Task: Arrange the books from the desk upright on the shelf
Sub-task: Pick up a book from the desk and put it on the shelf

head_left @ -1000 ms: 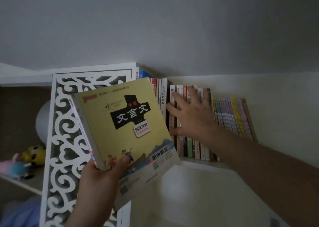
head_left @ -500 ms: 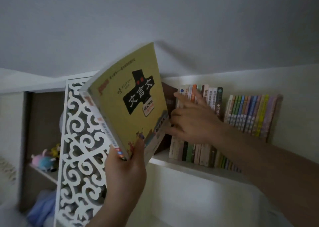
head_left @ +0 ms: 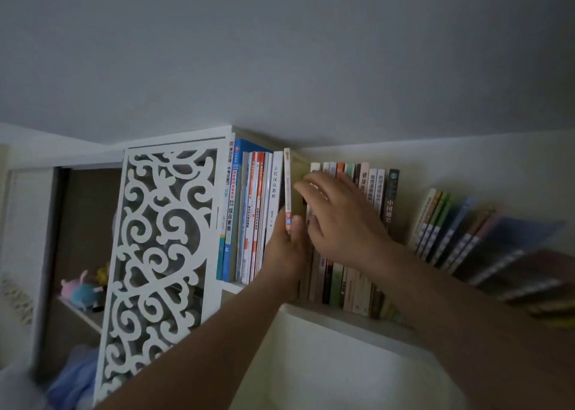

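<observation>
The yellow book (head_left: 287, 188) was held upright on the shelf (head_left: 342, 317), its spine pinched by the left hand (head_left: 284, 254). The row of books (head_left: 357, 241) beside it was pressed rightward by the right hand (head_left: 340, 222), fingers spread.

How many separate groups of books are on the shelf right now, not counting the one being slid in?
3. Left group stands upright beside the lattice panel; middle group stands behind the right hand; right group leans, blurred. Left hand holds the yellow book between the first two.
</observation>
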`<state>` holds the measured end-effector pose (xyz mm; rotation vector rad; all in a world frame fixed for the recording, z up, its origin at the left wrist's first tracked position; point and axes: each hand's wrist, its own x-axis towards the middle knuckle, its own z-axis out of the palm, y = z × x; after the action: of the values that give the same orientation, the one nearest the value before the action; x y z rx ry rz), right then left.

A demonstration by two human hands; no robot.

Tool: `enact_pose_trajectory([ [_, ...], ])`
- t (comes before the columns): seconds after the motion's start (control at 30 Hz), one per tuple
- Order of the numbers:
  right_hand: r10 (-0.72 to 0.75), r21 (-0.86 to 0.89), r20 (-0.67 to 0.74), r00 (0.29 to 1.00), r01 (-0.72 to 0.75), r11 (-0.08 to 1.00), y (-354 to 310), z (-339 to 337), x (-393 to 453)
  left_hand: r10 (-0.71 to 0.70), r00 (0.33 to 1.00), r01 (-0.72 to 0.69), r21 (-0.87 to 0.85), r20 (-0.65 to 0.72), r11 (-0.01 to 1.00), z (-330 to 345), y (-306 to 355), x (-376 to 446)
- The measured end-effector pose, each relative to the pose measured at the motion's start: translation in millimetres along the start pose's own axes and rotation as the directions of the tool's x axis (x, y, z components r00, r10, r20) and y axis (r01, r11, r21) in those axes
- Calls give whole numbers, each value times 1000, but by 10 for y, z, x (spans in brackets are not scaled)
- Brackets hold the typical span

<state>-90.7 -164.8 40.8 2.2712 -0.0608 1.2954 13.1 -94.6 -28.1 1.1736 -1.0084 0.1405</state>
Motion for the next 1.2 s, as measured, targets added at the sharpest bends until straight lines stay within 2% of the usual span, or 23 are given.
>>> enact_pose_trajectory([
  [0.13, 1, -75, 62, 998, 4, 997, -25, 61, 9, 20, 999, -21, -41, -33, 999, 116, -114, 8],
  [0.17, -1, -102, 79, 997, 9, 995, -25, 73, 11, 62, 996, -64, -33, -68, 997, 124, -103, -24],
  [0.23, 6, -151, 104, 995, 10, 988, -31, 77, 18, 202, 969, -192, 88, -138, 978, 114, -78, -93],
  [0.3, 17, -212, 126, 992, 10, 977, -48, 81, 31, 313, 940, -290, 165, -138, 943, 46, -47, -155],
  [0.37, 22, -271, 160, 987, 23, 962, -57, 107, 38, 432, 899, -388, 321, -75, 864, -104, -93, -168],
  [0.4, 24, -292, 178, 984, 30, 956, -64, 124, 48, 491, 870, -414, 478, -43, 775, -212, -117, -165],
  [0.47, 29, -322, 194, 981, 36, 946, -98, 165, 89, 580, 814, -395, 698, -36, 597, -432, -196, -78],
  [0.5, 32, -337, 201, 979, 39, 941, -133, 185, 120, 579, 814, -359, 738, -53, 572, -528, -221, -11],
  [0.57, 35, -370, 216, 976, 49, 928, -205, 229, 176, 473, 881, -317, 707, -28, 633, -665, -284, 117],
  [0.63, 51, -391, 228, 972, 44, 919, -233, 252, 208, 306, 951, -276, 580, 48, 766, -766, -350, 228],
  [0.7, 77, -387, 230, 970, 19, 922, -234, 250, 203, 258, 962, -265, 520, 87, 812, -834, -406, 258],
  [0.8, 103, -389, 212, 972, -13, 921, -249, 238, 179, 328, 937, -340, 546, 124, 766, -856, -422, 246],
  [0.9, 108, -400, 215, 971, -14, 917, -278, 235, 180, 394, 885, -460, 583, 246, 670, -976, -311, 398],
  [0.97, 120, -436, 244, 962, -2, 900, -286, 235, 189, 429, 855, -517, 535, 291, 668, -1117, -154, 606],
  [1.0, 125, -455, 257, 958, 6, 890, -288, 235, 191, 455, 847, -530, 483, 274, 697, -1173, -52, 722],
  [1.07, 115, -476, 265, 957, 26, 879, -295, 241, 193, 534, 831, -549, 391, 157, 739, -1214, 174, 944],
  [1.13, 106, -480, 260, 960, 33, 876, -293, 240, 198, 601, 795, -585, 365, 80, 724, -1147, 360, 1153],
  [1.2, 109, -489, 259, 960, 33, 871, -302, 242, 196, 664, 729, -668, 386, 166, 636, -1003, 412, 1349],
])
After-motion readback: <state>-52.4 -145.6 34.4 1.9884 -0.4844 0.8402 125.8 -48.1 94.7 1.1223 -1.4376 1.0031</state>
